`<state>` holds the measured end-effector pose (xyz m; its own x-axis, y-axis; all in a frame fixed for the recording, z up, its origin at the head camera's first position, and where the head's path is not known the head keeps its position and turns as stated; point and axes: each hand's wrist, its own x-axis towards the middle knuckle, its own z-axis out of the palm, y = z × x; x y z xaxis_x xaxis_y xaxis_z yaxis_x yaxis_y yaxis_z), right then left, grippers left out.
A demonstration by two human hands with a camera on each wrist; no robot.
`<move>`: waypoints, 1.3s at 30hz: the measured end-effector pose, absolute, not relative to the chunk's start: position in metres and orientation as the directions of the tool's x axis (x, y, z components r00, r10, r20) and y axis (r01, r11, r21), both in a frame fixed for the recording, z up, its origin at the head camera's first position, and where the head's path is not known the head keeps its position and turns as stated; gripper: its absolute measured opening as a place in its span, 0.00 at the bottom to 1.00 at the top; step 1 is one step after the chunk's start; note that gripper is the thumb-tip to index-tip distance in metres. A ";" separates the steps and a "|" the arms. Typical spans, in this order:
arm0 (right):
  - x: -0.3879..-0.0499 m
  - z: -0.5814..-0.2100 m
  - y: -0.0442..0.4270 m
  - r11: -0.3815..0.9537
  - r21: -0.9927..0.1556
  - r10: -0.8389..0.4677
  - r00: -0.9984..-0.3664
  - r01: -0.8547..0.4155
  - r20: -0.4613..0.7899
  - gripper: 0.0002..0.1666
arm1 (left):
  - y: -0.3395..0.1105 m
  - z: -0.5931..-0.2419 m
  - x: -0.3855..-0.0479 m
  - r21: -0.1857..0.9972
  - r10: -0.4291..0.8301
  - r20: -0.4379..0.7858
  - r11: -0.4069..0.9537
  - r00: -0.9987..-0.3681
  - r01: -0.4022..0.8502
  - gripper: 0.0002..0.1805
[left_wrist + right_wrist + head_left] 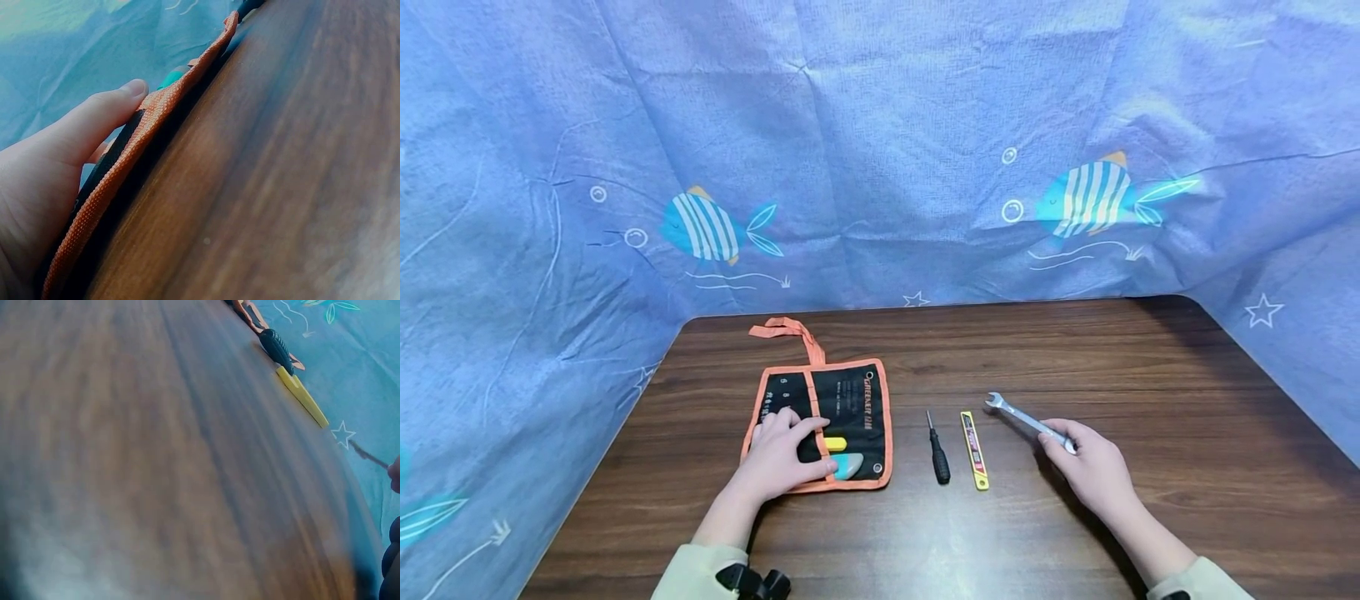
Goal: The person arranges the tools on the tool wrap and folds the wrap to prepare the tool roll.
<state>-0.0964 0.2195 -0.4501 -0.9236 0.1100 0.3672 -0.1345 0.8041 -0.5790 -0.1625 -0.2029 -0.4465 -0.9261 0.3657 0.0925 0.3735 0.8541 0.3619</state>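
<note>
A black tool pouch (pixel 853 392) with orange trim lies spread out at the left of the table. On it rests my left hand (pixel 784 450), thumb and index finger apart and touching the orange pocket edge. Out of that pocket stick a yellow piece (pixel 836 444) and a teal-and-grey tool end (pixel 848 466); their other ends are hidden. In the left wrist view the thumb (pixel 119 103) lies against the pouch's orange border (pixel 134 144). My right hand (pixel 1093 467) pinches a silver open-end wrench (pixel 1022 416) by one end, its other jaw pointing to the far left.
Between the hands lie a black-handled screwdriver (pixel 938 457) and a narrow yellow packet (pixel 974 450) with printing. An orange strap (pixel 808 337) trails from the pouch toward the far edge of the wooden table (pixel 1187 400). Blue cloth (pixel 887 167) with printed fish hangs behind.
</note>
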 end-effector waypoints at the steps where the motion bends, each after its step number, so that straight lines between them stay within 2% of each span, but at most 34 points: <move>1: -0.097 -0.449 0.219 0.799 -0.587 0.116 -0.924 -0.132 0.365 0.10 | -0.203 -0.446 -0.163 0.362 0.366 0.093 0.854 -0.926 0.374 0.41; 14: -0.119 -0.438 0.192 0.763 -0.594 0.046 -0.895 -0.256 0.444 0.09 | -0.201 -0.448 -0.166 0.368 0.369 0.081 0.852 -0.926 0.372 0.40; 29: -0.140 -0.430 0.155 0.729 -0.609 -0.050 -0.912 -0.313 0.408 0.07 | -0.202 -0.449 -0.165 0.371 0.369 0.101 0.848 -0.924 0.379 0.39; 39: -0.149 -0.424 0.128 0.720 -0.578 -0.169 -0.904 -0.385 0.392 0.06 | -0.202 -0.448 -0.164 0.373 0.349 0.056 0.862 -0.935 0.344 0.39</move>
<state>-0.1488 0.1282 -0.4240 -0.9044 -0.1688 0.3918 -0.3847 0.7198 -0.5778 -0.1644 -0.2020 -0.4480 -0.9355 0.3490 0.0555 0.3437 0.8618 0.3732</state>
